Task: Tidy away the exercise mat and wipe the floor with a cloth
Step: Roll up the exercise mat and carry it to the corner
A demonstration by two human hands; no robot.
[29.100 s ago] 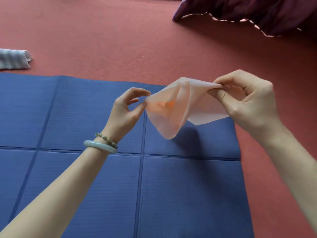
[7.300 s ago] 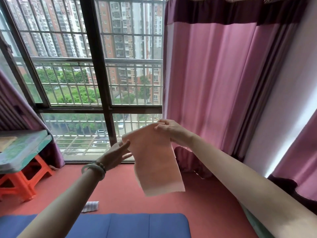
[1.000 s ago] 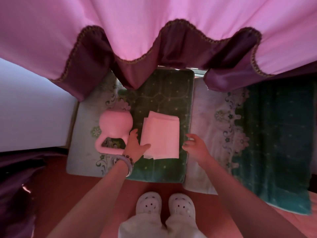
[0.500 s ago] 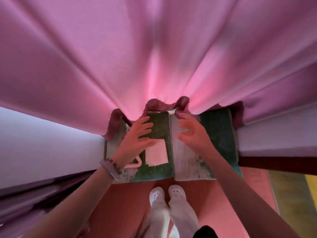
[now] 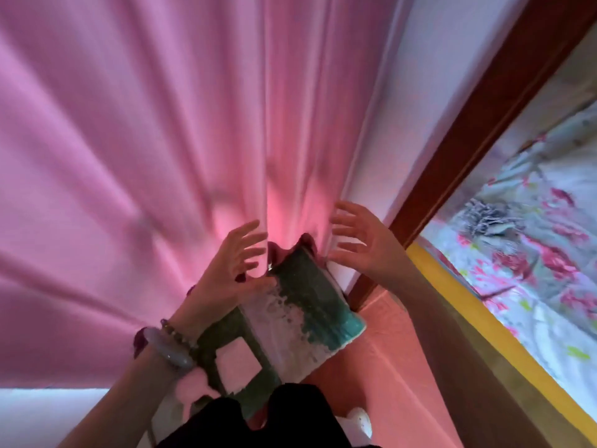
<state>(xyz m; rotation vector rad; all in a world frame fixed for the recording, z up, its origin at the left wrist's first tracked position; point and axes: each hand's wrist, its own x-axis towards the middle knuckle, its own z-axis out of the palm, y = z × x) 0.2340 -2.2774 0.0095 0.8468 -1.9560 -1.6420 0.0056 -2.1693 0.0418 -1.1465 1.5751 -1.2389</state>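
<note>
- Pink curtain (image 5: 145, 156) fills the backdrop beyond my fingers.
- Folded cloth (image 5: 237, 363) lies below my left hand (image 5: 231, 273).
- Both my left and right hand (image 5: 358, 244) hover spread, empty.

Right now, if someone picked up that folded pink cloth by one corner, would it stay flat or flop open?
It would probably flop: the cloth looks thin and lies flat in soft folds on the green mat. It is likely light too. Neither the left hand nor the right hand touches it.
</note>
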